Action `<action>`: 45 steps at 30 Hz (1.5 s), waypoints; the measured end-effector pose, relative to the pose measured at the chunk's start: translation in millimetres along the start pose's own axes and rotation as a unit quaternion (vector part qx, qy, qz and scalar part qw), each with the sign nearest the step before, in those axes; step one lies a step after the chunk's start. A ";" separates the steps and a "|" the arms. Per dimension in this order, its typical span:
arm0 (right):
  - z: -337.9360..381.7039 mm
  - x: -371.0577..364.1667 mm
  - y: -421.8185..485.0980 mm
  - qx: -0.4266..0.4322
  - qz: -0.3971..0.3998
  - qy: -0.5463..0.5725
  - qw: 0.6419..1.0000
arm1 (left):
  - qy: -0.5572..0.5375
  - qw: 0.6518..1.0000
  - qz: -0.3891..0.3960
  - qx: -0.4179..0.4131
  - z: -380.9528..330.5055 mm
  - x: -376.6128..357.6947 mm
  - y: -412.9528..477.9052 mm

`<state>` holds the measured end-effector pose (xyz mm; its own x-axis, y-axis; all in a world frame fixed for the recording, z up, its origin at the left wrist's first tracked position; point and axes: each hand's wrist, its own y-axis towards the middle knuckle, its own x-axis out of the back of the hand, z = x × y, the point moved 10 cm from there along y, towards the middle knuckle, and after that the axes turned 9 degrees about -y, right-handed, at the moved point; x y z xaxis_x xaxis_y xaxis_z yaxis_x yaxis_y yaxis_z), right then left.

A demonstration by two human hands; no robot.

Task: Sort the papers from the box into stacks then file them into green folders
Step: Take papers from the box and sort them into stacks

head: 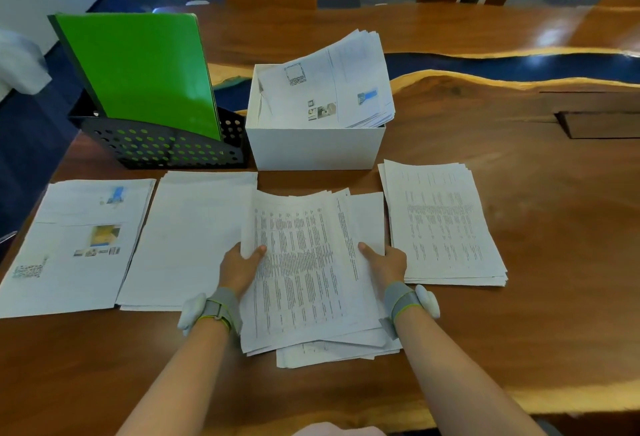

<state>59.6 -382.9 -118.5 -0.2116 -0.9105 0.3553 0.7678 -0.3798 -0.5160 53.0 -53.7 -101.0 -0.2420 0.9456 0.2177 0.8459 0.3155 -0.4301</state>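
We hold the loose bundle of papers [304, 262] by both long edges, left hand [239, 267] and right hand [384, 262] pinching it, since thin sheets likely sag and slide.

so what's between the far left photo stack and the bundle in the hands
A stack of pale, nearly blank sheets lies there, in the head view.
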 end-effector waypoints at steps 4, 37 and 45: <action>7.3 -2.6 0.6 0.021 0.003 -0.034 0.999 | 0.015 1.000 -0.009 0.003 -2.2 -7.1 -0.8; 47.1 -38.2 -14.1 0.049 0.235 0.079 0.967 | -0.096 0.995 -0.034 -0.006 -32.3 -14.4 3.9; 135.0 -17.0 -28.9 0.192 0.163 0.066 0.965 | -0.208 0.973 0.087 -0.058 -113.7 -31.5 -13.6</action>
<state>122.5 -334.4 -4.4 0.0237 -0.9941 0.1062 0.9690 -0.0033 -0.2472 103.2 -96.9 -2.4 -0.2405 0.9423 -0.2327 0.9336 0.1589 -0.3212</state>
